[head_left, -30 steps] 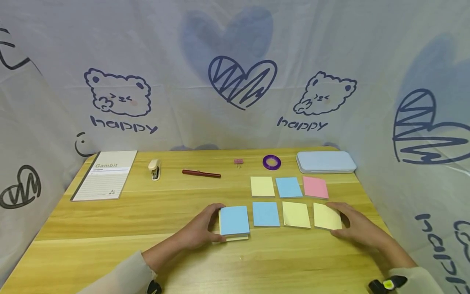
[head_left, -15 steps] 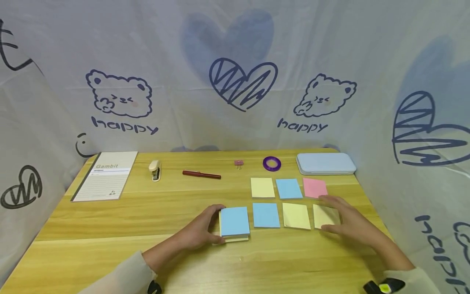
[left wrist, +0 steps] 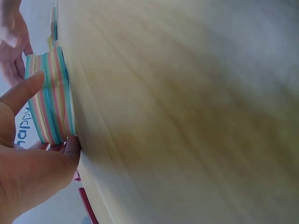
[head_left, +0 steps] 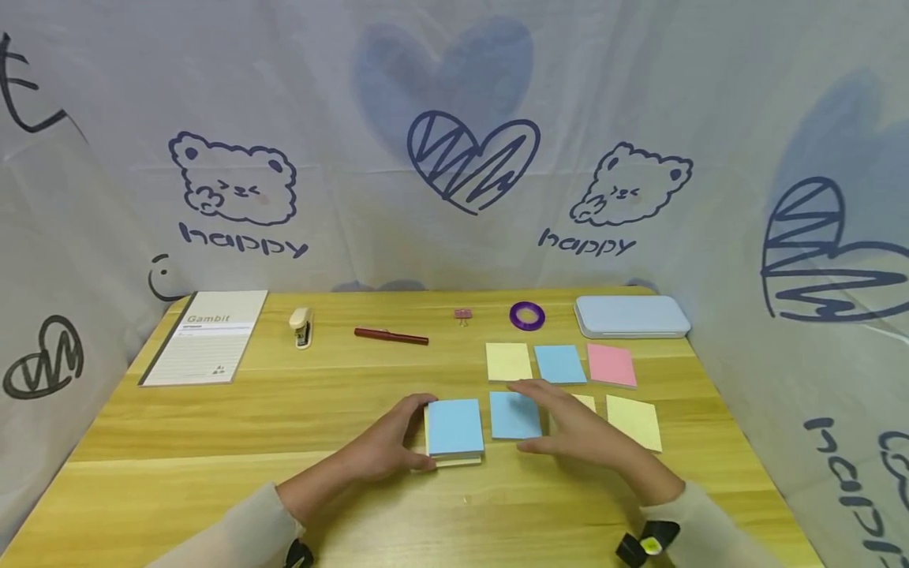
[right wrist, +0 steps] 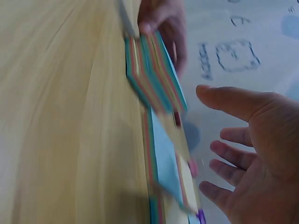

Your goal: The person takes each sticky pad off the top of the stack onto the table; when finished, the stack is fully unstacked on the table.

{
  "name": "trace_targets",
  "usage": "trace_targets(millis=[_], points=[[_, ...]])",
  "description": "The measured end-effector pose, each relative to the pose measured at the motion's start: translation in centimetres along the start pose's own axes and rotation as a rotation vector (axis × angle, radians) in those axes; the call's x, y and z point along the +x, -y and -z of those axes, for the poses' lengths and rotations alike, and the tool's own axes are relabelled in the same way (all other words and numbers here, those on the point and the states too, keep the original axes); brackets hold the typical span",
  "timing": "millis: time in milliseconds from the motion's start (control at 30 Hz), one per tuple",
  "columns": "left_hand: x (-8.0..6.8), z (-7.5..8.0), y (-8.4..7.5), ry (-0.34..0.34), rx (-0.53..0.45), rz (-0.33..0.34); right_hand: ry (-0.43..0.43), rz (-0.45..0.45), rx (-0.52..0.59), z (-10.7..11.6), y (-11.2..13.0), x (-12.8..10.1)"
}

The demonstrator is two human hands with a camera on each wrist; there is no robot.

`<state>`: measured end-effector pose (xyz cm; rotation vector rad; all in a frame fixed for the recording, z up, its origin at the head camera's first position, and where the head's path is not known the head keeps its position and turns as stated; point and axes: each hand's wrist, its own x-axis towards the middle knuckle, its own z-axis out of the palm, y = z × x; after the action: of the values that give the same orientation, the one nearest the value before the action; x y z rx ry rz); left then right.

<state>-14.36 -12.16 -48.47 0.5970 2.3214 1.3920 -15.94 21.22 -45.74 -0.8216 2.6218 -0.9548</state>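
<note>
My left hand (head_left: 383, 446) grips a stack of sticky note pads (head_left: 454, 426), blue on top with a pale yellow edge showing beneath. In the left wrist view, thumb and fingers hold opposite sides of the striped stack (left wrist: 49, 100). My right hand (head_left: 578, 426), fingers spread and holding nothing, is over the front row, its fingertips near a blue pad (head_left: 513, 416) beside the stack. It partly hides a yellow pad (head_left: 585, 401). Another yellow pad (head_left: 634, 422) lies to its right. Behind sit a yellow pad (head_left: 507, 361), a blue pad (head_left: 559, 364) and a pink pad (head_left: 611, 365).
Along the table's back lie a notepad (head_left: 206, 339), a stapler (head_left: 301, 327), a dark red pen (head_left: 390, 337), a pink binder clip (head_left: 463, 314), a purple tape roll (head_left: 527, 315) and a light blue case (head_left: 632, 316). A printed curtain (head_left: 355, 213) surrounds the table (head_left: 248, 442).
My right hand has moved left from the rightmost yellow pad to the blue pad beside the stack, leaving that yellow pad uncovered. My left hand has stayed on the stack.
</note>
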Motion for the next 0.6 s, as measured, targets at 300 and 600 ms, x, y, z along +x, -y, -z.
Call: trace_targets(millis=[300, 600], points=[[0.1, 0.0, 0.1, -0.002, 0.008, -0.034, 0.107, 0.094, 0.047, -3.3, 3.1, 4.1], [0.1, 0.1, 0.0, -0.012, 0.029, -0.035, 0.111, 0.088, -0.007, -4.6, 3.8, 5.3]])
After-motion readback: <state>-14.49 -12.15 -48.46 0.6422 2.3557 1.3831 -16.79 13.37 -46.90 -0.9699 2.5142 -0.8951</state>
